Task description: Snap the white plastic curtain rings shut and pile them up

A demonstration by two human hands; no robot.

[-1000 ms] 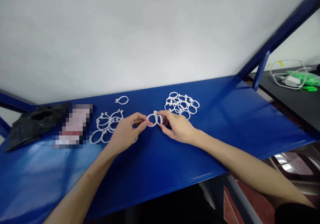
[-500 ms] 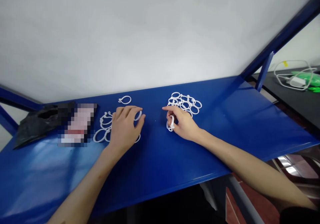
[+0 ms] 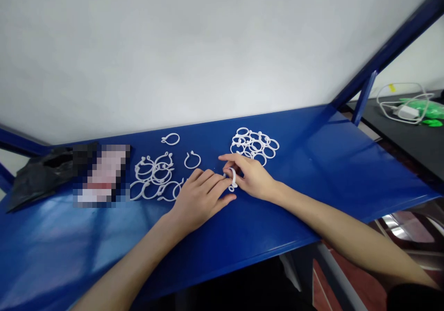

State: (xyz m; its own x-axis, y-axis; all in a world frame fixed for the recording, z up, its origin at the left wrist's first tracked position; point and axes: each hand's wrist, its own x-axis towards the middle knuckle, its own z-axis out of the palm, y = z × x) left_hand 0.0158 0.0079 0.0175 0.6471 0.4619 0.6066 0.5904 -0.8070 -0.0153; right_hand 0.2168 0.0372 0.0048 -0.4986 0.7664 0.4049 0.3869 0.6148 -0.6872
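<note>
My right hand pinches a white curtain ring between thumb and fingers, its small eyelet hanging at the lower end. Reaching in from the left, my left hand has its fingertips against or very near that ring; its thumb is stretched out apart from the fingers. Beside the left hand lies a loose group of white curtain rings, several with a gap in the loop, partly covered by the hand. A single open curtain ring rests just beyond its fingers. Behind my right hand is a pile of curtain rings.
Everything lies on a blue tabletop against a white wall. One more ring lies near the wall. At left are a black plastic bag and a blurred-out packet. A white cable sits on a dark table at right.
My left hand has moved right, from over the left group to the ring in my right hand, leaving a ring on the table behind it. My right hand still holds its ring.
</note>
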